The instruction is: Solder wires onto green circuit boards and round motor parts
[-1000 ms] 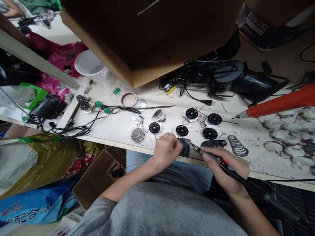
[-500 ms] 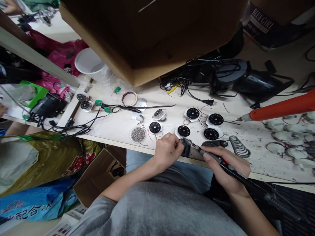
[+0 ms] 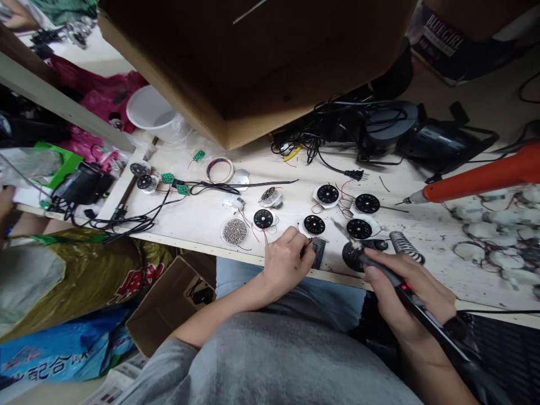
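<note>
My right hand (image 3: 411,287) grips a black soldering iron (image 3: 390,274) with a red light on its handle; the tip points up and left over the bench. Close to that tip sits the coiled iron stand (image 3: 405,247) with its dark base. My left hand (image 3: 289,256) is closed, fingers pinched at the edge of a small dark rectangular block (image 3: 319,253); what lies between the fingers is hidden. Just beyond it rests a round black disc part (image 3: 314,225) on a white base. Several similar discs with thin red wires lie around, one being a black disc (image 3: 359,229).
A dish of small metal pieces (image 3: 234,231) stands left of my left hand. A large cardboard box (image 3: 169,73) overhangs the back. An orange tool (image 3: 485,174) juts in from the right, above a cluster of white parts (image 3: 491,242). Black cables (image 3: 139,219) lie at left.
My right hand has drawn the soldering iron away to the right from the left fingers and the dark block. My left hand has stayed nearly in place.
</note>
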Action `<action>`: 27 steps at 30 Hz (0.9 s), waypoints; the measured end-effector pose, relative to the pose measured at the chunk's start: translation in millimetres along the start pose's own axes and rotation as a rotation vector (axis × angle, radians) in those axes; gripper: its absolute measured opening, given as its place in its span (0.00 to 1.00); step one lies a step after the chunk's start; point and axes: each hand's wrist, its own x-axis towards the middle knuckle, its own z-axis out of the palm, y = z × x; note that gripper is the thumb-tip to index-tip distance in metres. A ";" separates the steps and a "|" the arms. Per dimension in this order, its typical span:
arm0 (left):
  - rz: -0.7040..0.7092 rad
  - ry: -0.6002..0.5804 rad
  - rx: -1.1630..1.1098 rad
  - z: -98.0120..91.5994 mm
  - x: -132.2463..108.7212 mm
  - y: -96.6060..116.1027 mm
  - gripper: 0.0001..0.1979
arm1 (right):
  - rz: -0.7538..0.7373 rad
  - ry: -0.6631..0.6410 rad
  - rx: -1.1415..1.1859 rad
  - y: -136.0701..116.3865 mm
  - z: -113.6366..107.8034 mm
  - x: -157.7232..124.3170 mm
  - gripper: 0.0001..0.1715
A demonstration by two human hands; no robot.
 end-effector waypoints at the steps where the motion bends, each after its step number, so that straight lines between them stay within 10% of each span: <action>1: 0.022 0.004 -0.009 -1.3 -1.0 -0.1 0.07 | -0.052 0.034 -0.006 1.8 5.5 2.3 0.20; 11: 0.274 0.134 0.008 -5.7 -10.3 -5.1 0.08 | -0.207 -0.003 -0.221 31.1 74.2 22.7 0.17; 27: 0.280 0.180 0.004 -3.4 -9.6 -14.3 0.08 | -0.193 0.016 -0.093 27.4 81.3 22.3 0.18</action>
